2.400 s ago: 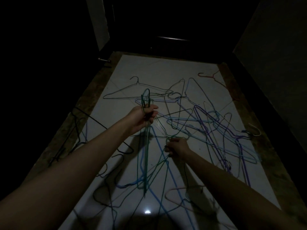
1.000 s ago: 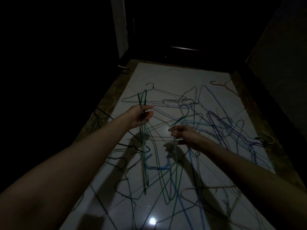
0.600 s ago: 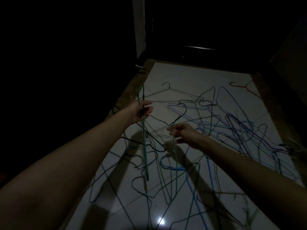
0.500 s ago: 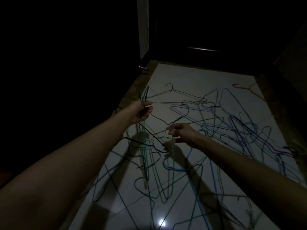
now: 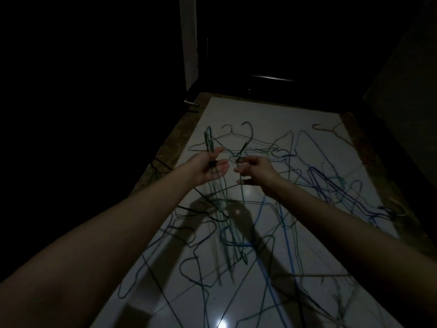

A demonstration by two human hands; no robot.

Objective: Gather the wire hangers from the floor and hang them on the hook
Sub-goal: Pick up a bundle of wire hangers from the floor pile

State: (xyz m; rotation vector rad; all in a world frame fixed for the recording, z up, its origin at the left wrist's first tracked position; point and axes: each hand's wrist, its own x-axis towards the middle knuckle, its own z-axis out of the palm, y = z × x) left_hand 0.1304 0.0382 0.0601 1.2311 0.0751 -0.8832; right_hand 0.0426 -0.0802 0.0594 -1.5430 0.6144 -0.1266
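Observation:
Many wire hangers lie tangled on the pale tiled floor (image 5: 272,114). My left hand (image 5: 210,168) is raised and holds a few green hangers (image 5: 209,140) by their hooks; they hang down past the palm, the fingers half spread. My right hand (image 5: 254,169) pinches the neck of another dark green hanger (image 5: 246,138), its hook pointing up, close beside the left hand. A blue hanger (image 5: 262,263) lies below the hands. No wall hook shows in the dark.
A purple and blue heap of hangers (image 5: 331,185) covers the right of the floor. A reddish hanger (image 5: 331,130) lies far right. Dark walls close both sides; a pale door frame (image 5: 188,43) and a dark door stand ahead.
My right hand has lifted its green hanger off the floor and brought it up and left, next to my left hand. The view has swung slightly left.

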